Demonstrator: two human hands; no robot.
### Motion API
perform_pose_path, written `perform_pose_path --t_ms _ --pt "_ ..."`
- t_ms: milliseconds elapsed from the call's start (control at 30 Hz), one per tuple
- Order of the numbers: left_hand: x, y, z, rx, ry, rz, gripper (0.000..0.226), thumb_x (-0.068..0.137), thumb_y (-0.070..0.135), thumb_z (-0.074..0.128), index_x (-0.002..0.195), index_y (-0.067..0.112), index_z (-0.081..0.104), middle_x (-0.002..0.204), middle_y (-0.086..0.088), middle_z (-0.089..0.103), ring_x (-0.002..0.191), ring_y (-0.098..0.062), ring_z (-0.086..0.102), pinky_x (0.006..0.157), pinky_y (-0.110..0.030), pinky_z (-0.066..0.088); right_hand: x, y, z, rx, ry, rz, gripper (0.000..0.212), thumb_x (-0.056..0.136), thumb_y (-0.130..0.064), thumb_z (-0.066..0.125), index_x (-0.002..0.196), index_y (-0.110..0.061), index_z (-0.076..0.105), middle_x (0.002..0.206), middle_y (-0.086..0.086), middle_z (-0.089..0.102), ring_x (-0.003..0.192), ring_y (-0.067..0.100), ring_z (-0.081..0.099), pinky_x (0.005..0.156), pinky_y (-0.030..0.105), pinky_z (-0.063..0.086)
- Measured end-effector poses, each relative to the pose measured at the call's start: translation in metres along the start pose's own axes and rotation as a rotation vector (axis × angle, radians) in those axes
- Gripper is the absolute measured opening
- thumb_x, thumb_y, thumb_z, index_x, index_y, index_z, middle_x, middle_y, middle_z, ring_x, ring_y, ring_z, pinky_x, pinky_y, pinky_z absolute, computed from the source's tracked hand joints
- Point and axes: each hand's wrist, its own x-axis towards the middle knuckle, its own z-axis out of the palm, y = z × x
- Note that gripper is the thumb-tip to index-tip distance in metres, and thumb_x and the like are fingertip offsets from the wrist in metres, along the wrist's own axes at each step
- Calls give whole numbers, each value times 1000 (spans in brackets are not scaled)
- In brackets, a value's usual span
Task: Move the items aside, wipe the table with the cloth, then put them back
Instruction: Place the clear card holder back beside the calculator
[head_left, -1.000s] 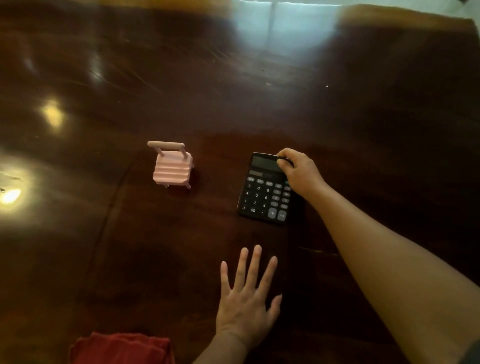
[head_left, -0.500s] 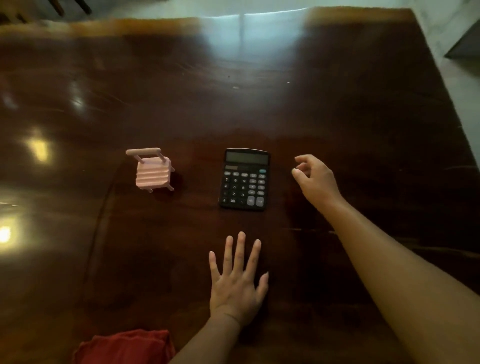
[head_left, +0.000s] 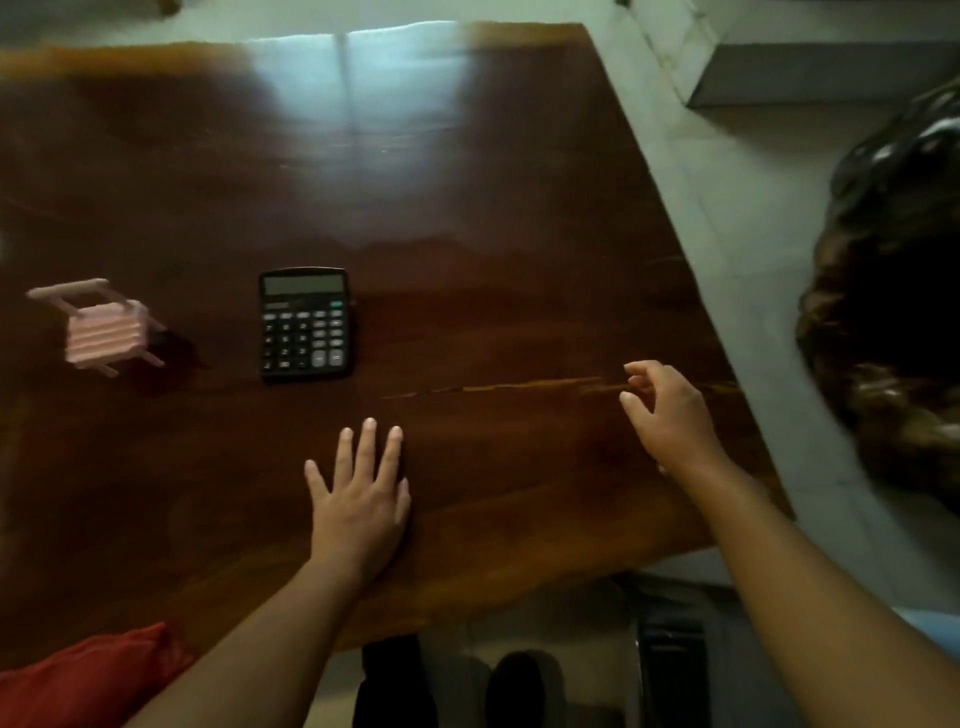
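Resting flat: left hand, palm down on the dark wooden table, fingers spread, holding nothing.
Right hand: raised near the table's right edge at about 3 o'clock from the left hand, fingers loosely curled and apart, empty.
Calculator: black, lying face up, at 11 o'clock from the left hand, clear of both hands.
Pink soap-dish-like rack: at 9 o'clock from the calculator, well apart from it, tilted on small legs with a bar at its far end.
Red cloth: bunched at the near left corner, at 7 o'clock from the left hand, beside the left forearm.
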Motion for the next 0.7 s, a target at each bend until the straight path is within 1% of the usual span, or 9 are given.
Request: perform_pose_path --t_ms 67,100,167,200,333,400,467,567,700 --pt "2 37 6 -15 -15 39 65 95 58 15 153 38 -7 165 -4 -4 149 -32 -11 113 -68 6 -7 19 -19 -79 -8 -13 41 93 -23 65 132 -21 53 120 1 58 103 13 56 68 18 45" --pt "4 59 11 -25 -24 34 67 94 61 13 153 37 -9 165 -6 -9 148 -34 -16 112 -69 2 -11 33 -31 -134 -23 -5 45 92 -26 66 134 -22 52 124 1 57 105 14 55 70 19 48" --pt "3 84 20 -20 -28 -25 73 92 67 8 153 32 -13 163 -10 -17 145 -36 -25 110 -69 -4 -15 53 -44 -228 -81 50 54 89 -33 69 137 -23 48 132 4 53 118 22 52 87 34 51" --pt "2 93 26 -8 -23 -41 76 91 69 5 153 30 -16 162 -10 -21 144 -37 -28 110 -70 -7 -19 65 -51 -254 -121 106 59 87 -37 70 139 -25 45 135 5 51 123 24 49 91 40 50" --pt "0 94 37 28 30 -58 79 89 72 1 153 29 -16 162 -11 -22 144 -35 -28 110 -70 -6 -29 96 -54 -268 -320 225 72 82 -41 75 142 -29 38 136 4 48 120 24 52 88 40 53" --pt "0 94 37 21 32 -60 79 90 72 3 154 28 -13 162 -11 -19 145 -35 -26 111 -70 -5 -32 106 -49 -276 -361 234 69 80 -38 77 138 -27 42 130 3 50 115 23 54 89 40 54" --pt "0 94 38 26 37 -61 80 90 72 5 154 28 -11 163 -11 -17 146 -35 -24 111 -70 -4 -34 114 -41 -284 -358 223 59 80 -34 78 129 -25 48 122 1 51 109 21 55 87 39 54" --pt "2 93 39 43 42 -64 80 90 72 8 155 28 -10 163 -11 -16 147 -35 -22 111 -69 -4 -34 118 -34 -278 -322 186 38 82 -29 75 113 -26 53 105 -3 53 97 18 57 77 34 52" --pt "1 95 35 36 20 -78 80 89 72 6 154 29 -11 163 -11 -17 146 -35 -24 112 -69 -4 -32 103 -41 -272 -351 165 29 82 -25 75 102 -28 53 95 -7 54 90 15 58 69 29 48"
